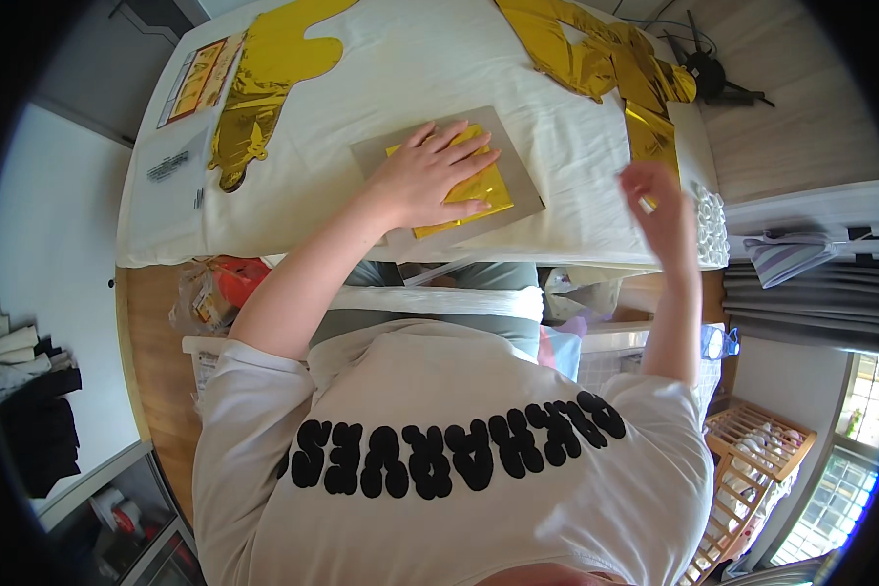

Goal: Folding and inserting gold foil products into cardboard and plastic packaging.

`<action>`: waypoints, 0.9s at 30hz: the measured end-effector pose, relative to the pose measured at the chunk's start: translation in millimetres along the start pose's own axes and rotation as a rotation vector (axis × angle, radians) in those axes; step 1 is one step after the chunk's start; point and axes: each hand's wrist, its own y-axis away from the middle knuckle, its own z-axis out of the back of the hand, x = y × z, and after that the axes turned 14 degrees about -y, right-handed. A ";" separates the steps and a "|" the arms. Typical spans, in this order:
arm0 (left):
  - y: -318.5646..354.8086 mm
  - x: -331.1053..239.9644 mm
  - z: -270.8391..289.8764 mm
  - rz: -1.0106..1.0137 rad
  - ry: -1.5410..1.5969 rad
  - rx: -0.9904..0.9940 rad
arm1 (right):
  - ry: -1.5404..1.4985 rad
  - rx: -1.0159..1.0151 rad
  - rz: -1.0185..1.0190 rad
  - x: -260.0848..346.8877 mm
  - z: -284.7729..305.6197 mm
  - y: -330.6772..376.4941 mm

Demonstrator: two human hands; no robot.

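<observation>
Far left on the white-covered table (pixel 381 68): gold foil balloon (pixel 264 73), flat, beside a clear packet with a printed card (pixel 197 80). Far right: heap of crumpled gold foil balloons (pixel 606 54), running down toward the right edge. Beyond it, black cables (pixel 708 73) on wooden floor. Near left, under the table edge: plastic bag with orange contents (pixel 215 288). Left margin: folded dark and pale clothes (pixel 24 391). Lower right: wooden rack (pixel 752 469), by a window (pixel 840 488).

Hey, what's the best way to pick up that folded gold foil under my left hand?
Probably by its right edge, coming in from the right. The gold foil lies flat on the grey card, the left hand covers its left part, and the right hand hovers free nearby.
</observation>
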 end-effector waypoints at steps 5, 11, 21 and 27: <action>-2.5 -0.2 -0.8 -0.015 0.003 -0.026 | -0.103 0.122 -0.114 61.5 -36.0 57.1; -1.0 1.1 -3.4 -0.017 -0.020 -0.034 | 0.155 0.080 0.013 71.8 -52.8 62.6; -0.9 0.1 -10.9 -0.002 -0.026 -0.061 | 0.151 0.296 -0.114 119.0 -64.6 61.9; -3.7 -0.9 -6.2 -0.006 -0.025 -0.064 | 0.216 0.050 -0.070 89.2 -90.2 61.6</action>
